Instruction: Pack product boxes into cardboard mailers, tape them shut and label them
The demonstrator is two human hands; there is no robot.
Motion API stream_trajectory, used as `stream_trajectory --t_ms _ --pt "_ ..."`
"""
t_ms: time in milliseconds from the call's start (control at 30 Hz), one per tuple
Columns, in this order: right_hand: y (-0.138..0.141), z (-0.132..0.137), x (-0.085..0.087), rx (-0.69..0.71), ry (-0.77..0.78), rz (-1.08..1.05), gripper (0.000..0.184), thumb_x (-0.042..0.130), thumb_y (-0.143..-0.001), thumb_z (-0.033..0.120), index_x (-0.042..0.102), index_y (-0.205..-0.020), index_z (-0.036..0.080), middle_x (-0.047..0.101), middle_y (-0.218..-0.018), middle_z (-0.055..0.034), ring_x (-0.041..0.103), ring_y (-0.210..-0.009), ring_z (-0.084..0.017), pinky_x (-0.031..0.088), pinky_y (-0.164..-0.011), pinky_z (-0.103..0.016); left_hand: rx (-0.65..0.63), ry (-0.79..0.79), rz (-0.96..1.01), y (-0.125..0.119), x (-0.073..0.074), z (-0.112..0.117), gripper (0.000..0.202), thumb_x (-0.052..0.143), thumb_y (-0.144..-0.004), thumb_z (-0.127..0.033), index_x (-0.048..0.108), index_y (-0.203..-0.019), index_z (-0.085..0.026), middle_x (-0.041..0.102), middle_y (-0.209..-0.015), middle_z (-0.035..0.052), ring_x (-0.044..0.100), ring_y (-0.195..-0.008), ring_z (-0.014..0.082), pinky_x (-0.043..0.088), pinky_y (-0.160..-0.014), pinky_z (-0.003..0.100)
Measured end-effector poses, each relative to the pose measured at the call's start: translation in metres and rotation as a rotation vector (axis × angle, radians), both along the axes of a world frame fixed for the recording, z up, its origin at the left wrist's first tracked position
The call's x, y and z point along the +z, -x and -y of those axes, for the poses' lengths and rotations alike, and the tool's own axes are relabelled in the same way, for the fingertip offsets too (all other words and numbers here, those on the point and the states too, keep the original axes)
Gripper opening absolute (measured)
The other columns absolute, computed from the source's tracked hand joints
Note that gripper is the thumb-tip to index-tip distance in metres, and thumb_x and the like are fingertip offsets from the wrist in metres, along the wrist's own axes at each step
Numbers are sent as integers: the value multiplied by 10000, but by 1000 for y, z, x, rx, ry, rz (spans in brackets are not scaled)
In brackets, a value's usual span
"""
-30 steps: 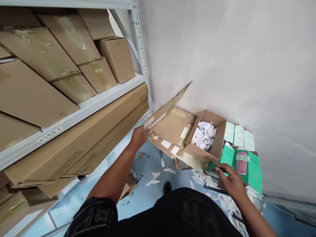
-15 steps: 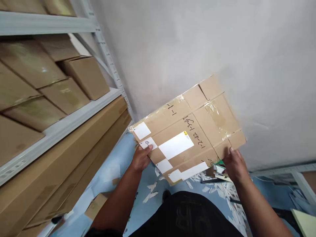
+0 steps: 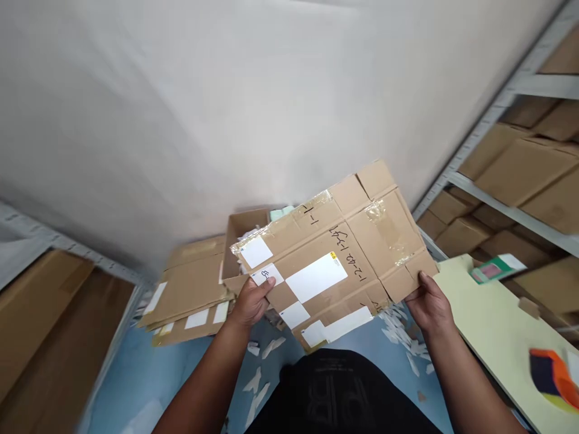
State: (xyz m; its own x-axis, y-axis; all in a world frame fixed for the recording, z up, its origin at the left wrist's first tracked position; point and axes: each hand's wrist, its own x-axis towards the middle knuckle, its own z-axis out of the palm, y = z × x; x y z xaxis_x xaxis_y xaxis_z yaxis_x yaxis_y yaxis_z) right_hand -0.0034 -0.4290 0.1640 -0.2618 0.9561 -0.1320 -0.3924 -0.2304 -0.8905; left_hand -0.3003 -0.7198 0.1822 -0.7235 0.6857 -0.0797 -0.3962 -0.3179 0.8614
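Observation:
A flattened cardboard box is held up in front of me, tilted with its right end higher. White labels, clear tape and handwritten black numbers cover its face. My left hand grips the lower left edge, thumb on a white label and fingers hidden behind. At the lower right corner my right hand is closed on the cardboard, thumb on the front. Behind the sheet's left end stands an open carton with white scraps inside. Several flattened boxes lean together left of that carton.
White paper scraps litter the blue floor. On the right a pale table bears a green-and-white packet. Shelves of cartons rise behind it. Large cartons fill the left side below a plain wall.
My view has swung right, from the left shelving toward the pale table and right shelves. The flattened box stays in both hands and has travelled along, its right end slightly lower.

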Motion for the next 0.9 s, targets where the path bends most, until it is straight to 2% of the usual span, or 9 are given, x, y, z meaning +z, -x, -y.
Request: stream_trajectory --t_ms 100,233,300,367,467,533,667,800,900 --pt "-77 -32 -20 -130 -23 222 507 823 -697 485 670 -1122 255 735 -1231 -74 667 -1203 -319 561 -1030 -522 -67 28 -43 -43 6 -55 760 938 -671 -419 664 -1340 -185 768 -1214 138 699 -1184 359 541 -1067 509" --pt "-181 -70 -46 -299 -187 684 741 820 -708 500 571 -1370 277 583 -1484 -118 596 -1311 -348 499 -1090 -549 -196 64 -104 -104 12 -127 748 934 -676 -417 669 -1334 -181 776 -1191 129 698 -1188 358 537 -1069 511" --pt "-223 -87 -49 -277 -259 754 722 768 -765 506 552 -1416 281 550 -1524 -118 559 -1358 -337 462 -1124 -535 -275 76 -143 -132 13 -159 738 931 -680 -417 672 -1330 -183 781 -1175 124 699 -1186 356 535 -1069 517" --pt "-253 -103 -44 -278 -296 705 690 729 -802 498 544 -1432 286 534 -1545 -103 519 -1402 -314 415 -1160 -508 -358 77 -178 -159 12 -190 719 924 -690 -423 677 -1323 -186 786 -1154 122 701 -1181 355 535 -1065 526" --pt "-281 -126 -32 -318 -305 537 635 714 -805 490 569 -1390 291 602 -1467 -66 544 -1356 -286 420 -1134 -449 -496 93 -188 -191 9 -230 691 919 -698 -427 692 -1300 -176 788 -1133 130 714 -1150 352 540 -1053 527" --pt "-294 -136 -30 -311 -284 454 531 722 -794 486 630 -1272 273 708 -1262 -42 619 -1199 -272 477 -1033 -401 -547 117 -184 -205 5 -254 682 923 -689 -434 704 -1276 -167 787 -1137 135 725 -1123 346 549 -1039 517" --pt "-312 -137 -45 -352 -209 427 343 740 -771 472 660 -1022 252 721 -939 -3 632 -949 -244 503 -833 -333 -530 118 -242 -214 -10 -306 690 943 -641 -451 721 -1235 -179 794 -1102 120 718 -1135 334 548 -1042 485" --pt "-315 -126 -66 -353 -154 427 315 697 -774 464 678 -1015 261 716 -922 -7 629 -933 -260 506 -825 -352 -643 89 -326 -210 -27 -362 609 936 -628 -448 755 -1149 -191 798 -1082 118 728 -1093 325 568 -1002 441" --pt "-306 -127 -74 -302 -176 440 357 616 -782 456 699 -1075 270 736 -1059 -22 634 -1068 -302 505 -941 -407 -756 73 -383 -206 -32 -406 561 941 -585 -433 776 -1052 -171 800 -1061 129 742 -1030 332 580 -956 433"
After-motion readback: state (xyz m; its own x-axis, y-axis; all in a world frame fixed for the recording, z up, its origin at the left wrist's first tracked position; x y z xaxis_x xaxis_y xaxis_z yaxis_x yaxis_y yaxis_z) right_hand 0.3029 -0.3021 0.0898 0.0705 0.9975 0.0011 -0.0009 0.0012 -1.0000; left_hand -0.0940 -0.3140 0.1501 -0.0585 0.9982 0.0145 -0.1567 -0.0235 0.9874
